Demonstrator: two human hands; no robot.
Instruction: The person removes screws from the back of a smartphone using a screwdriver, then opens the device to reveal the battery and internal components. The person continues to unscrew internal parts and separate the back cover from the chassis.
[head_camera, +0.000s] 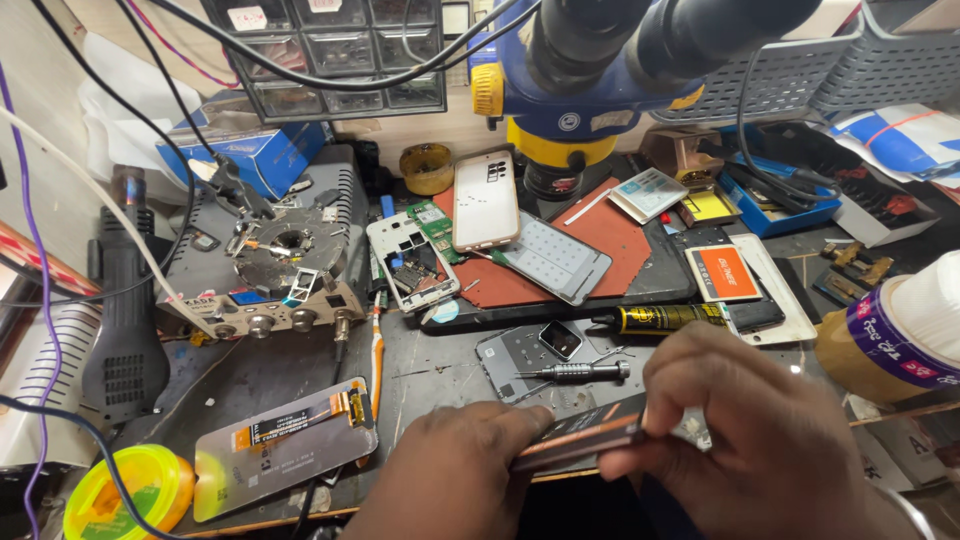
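Above cluttered workbench (300, 375), left hand (450, 475) and right hand (745, 430) pinch phone (580, 437) between them.

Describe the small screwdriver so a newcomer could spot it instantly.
Start at the blue and yellow microscope at the top, then drop to the bench just above the two hands. The screwdriver lies flat across a grey phone back cover. It is dark, short and knurled, unlike the yellow-labelled glue tube nearby.
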